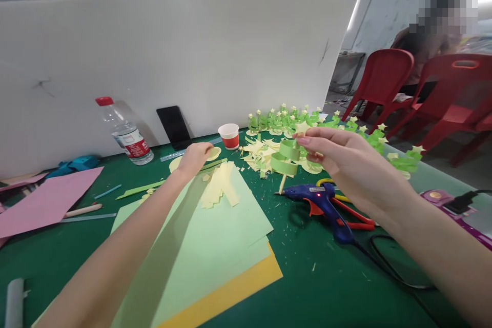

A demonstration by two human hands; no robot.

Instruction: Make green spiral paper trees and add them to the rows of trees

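Note:
My right hand (338, 156) is raised over the green mat and pinches a small paper tree (287, 158): green spiral strips on a stick with a pale yellow star on top. My left hand (196, 156) reaches forward with its fingers closed on a pale yellow paper disc (214, 153). Under my left forearm lies a stack of light green and orange-yellow paper sheets (215, 246), with a pile of yellow zigzag strips (221, 187) on it. A blue glue gun (323, 202) lies just below my right hand.
Several finished green paper trees (284, 119) line the white board. A red-and-white paper cup (229, 136), a black phone (173, 125), a water bottle (125, 133), pink paper (42, 202) and yellow scraps (259, 154) lie about. A person sits by red chairs (442, 92) at right.

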